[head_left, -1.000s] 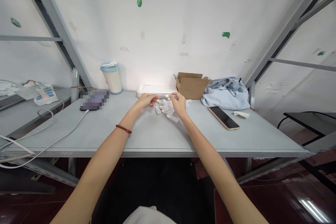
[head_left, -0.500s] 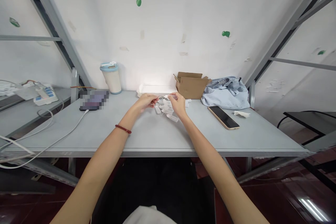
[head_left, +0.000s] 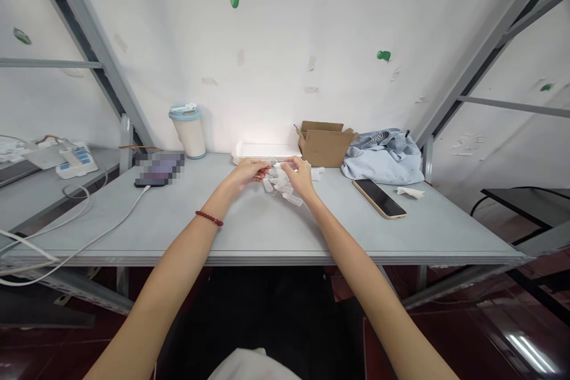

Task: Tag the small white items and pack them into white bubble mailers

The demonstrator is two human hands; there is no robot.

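Note:
A loose pile of small white and clear plastic pieces (head_left: 291,197), some with thin loops, lies on the grey table under my hands. My left hand (head_left: 250,171) is closed in a pinch at the pile's left side, on the end of a thin whitish loop (head_left: 272,161). From the right, my right hand (head_left: 299,175) pinches a small white plastic piece (head_left: 279,165) that the loop seems to join. Fingertips hide part of both, and the piece's exact kind is too small to make out.
Behind the pile stand a shallow white tray (head_left: 267,150) and an open cardboard box (head_left: 327,147). Light-blue cloth (head_left: 383,160), a phone (head_left: 379,199) and crumpled tissue (head_left: 410,192) lie at right. A cup (head_left: 189,133) and a cabled phone (head_left: 159,170) are at left.
My right hand has shifted slightly left, closer to my left hand. The thin loop between them now bows upward. The pile beneath looks the same.

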